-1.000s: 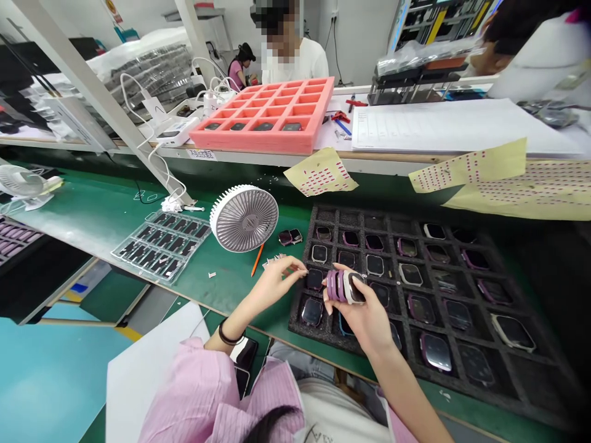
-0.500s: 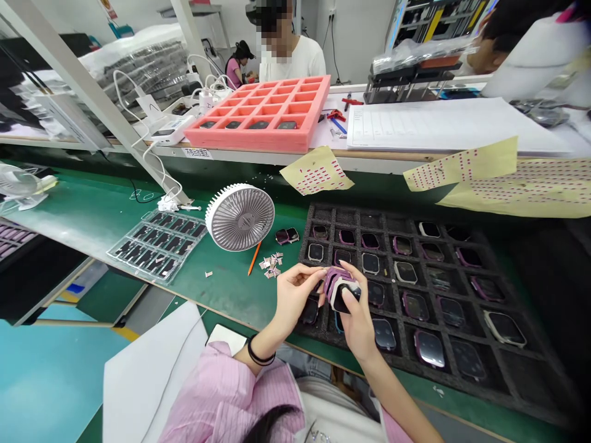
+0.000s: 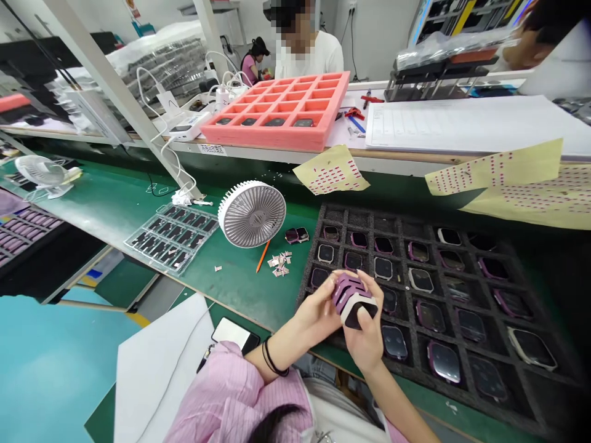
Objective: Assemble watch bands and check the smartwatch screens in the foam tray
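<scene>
A small stack of smartwatch cases (image 3: 349,293), several purple ones with a pale one on the near end, is held over the front of the foam tray. My right hand (image 3: 367,335) is closed round it, thumb pressed on the dark screen of the nearest case. From the left, my left hand (image 3: 318,314) closes its fingers against the far end of the stack; some fingertips are hidden behind it. Beneath and right of my hands, the black foam tray (image 3: 410,301) carries single watch cases in its pockets, purple and pale, such as a pale-rimmed one (image 3: 532,347).
Left of the tray are two watch cases (image 3: 297,235), small metallic pieces (image 3: 279,263), an orange pen (image 3: 263,256), a white fan (image 3: 253,214) and a clear tray of dark parts (image 3: 173,237). A pink foam tray (image 3: 272,136) sits on the shelf. A person (image 3: 325,55) is behind it.
The view has shifted, so the scene sits slightly rightward. My left hand has gone from a fingertip pinch at the stack's left edge to cupping its far end. The stack stays in my right hand.
</scene>
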The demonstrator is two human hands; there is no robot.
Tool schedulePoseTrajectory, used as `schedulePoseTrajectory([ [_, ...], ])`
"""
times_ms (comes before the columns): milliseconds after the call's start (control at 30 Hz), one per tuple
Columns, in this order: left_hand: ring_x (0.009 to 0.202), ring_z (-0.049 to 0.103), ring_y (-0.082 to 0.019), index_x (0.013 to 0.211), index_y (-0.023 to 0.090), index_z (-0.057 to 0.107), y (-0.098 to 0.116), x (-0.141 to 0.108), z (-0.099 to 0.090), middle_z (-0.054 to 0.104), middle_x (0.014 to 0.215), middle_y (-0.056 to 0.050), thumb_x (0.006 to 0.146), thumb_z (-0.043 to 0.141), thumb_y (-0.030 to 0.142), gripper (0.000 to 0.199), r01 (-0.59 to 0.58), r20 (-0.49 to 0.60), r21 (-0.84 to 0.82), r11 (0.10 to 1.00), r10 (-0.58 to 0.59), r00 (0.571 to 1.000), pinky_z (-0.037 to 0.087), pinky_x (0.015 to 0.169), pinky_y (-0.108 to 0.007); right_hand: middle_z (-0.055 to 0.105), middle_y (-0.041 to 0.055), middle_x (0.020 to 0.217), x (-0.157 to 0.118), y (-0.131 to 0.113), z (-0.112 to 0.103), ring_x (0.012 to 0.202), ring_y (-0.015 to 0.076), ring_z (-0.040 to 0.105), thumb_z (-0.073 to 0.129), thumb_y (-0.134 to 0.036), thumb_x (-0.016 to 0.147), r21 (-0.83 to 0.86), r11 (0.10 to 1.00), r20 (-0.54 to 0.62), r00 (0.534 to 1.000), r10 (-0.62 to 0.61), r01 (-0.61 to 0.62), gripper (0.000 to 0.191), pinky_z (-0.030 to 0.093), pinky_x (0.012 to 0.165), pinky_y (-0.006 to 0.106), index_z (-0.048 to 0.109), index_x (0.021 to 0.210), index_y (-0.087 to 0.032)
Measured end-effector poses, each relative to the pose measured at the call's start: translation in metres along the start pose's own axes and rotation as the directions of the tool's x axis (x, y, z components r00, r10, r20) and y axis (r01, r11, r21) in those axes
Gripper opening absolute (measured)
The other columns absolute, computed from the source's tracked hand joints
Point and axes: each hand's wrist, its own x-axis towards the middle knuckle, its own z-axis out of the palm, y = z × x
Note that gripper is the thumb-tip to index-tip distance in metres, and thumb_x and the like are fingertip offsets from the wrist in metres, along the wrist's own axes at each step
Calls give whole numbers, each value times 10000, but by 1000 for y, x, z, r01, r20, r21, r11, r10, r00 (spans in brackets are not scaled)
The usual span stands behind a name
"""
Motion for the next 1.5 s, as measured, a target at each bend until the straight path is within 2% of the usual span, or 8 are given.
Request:
schedulePoseTrajectory([
  [267, 710, 592, -161, 878, 193, 624, -2, -1, -19, 535, 619, 12, 612, 792, 415, 384, 132, 46, -41, 990, -131, 990, 457, 759, -294, 602, 102, 1172, -7, -4, 8, 1097, 302, 574, 586, -579, 773, 119, 971, 61, 978, 199, -206, 579, 452, 930, 482, 502, 1262, -280],
  [433, 682, 589, -140, 1140, 214, 592, 25, -5, -31, 630, 860, -35, 717, 693, 543, 546, -63, 132, 394, 917, 11, 991, 477, 668, -273, 591, 79, 1173, -2, -3, 9, 1076, 271, 581, 630, -495, 780, 145, 962, 11, 973, 233, -232, 575, 473, 900, 437, 486, 1300, -297],
  [533, 968, 592, -199, 1069, 207, 615, 53, -5, -58, 616, 1092, -77, 859, 582, 436, 313, -291, 136, 842, 454, 345, 929, 490, 804, -313, 597, 73, 1160, 8, -8, 10, 967, 253, 612, 611, -445, 810, 166, 962, -1, 976, 219, -216, 589, 511, 792, 437, 417, 1354, -328],
  [633, 1063, 545, -237, 965, 196, 648, 71, -1, -89, 605, 1058, -79, 862, 605, 283, 141, -120, 198, 976, -180, 523, 829, 452, 925, -404, 616, 73, 1135, 15, -13, 10, 854, 234, 624, 584, -439, 830, 180, 960, 12, 976, 215, -214, 567, 523, 695, 423, 403, 1359, -342],
  [767, 979, 561, -238, 941, 174, 642, 73, 10, -112, 600, 1013, -82, 860, 598, 206, 98, 32, 200, 905, -425, 492, 847, 480, 855, -409, 626, 52, 1115, 15, -14, 11, 790, 207, 621, 563, -424, 845, 172, 955, 13, 970, 244, -243, 508, 516, 662, 396, 428, 1331, -369],
  [1100, 836, 575, -203, 770, 156, 608, 84, 14, -103, 616, 851, -55, 805, 621, 109, 61, -75, 239, 936, -344, 467, 851, 475, 811, -364, 642, 42, 1048, 17, -15, 11, 751, 198, 623, 536, -410, 868, 225, 934, 19, 960, 280, -277, 447, 512, 684, 406, 451, 1303, -351],
  [1300, 758, 607, -148, 851, 173, 697, 73, -10, -44, 674, 820, -40, 831, 661, 282, 117, -406, 281, 902, 147, 515, 810, 485, 698, -265, 656, 58, 1057, 17, -14, 16, 789, 211, 633, 544, -395, 863, 248, 932, -4, 962, 272, -263, 459, 518, 724, 421, 452, 1304, -310],
  [1500, 559, 615, -123, 656, 135, 638, 50, -10, -6, 662, 648, -20, 683, 793, 332, 251, -447, 116, 673, 589, 513, 850, 513, 563, -246, 662, 69, 1085, 15, -13, 17, 1010, 246, 616, 594, -409, 818, 187, 962, -83, 972, 219, -201, 490, 501, 850, 434, 480, 1277, -281],
])
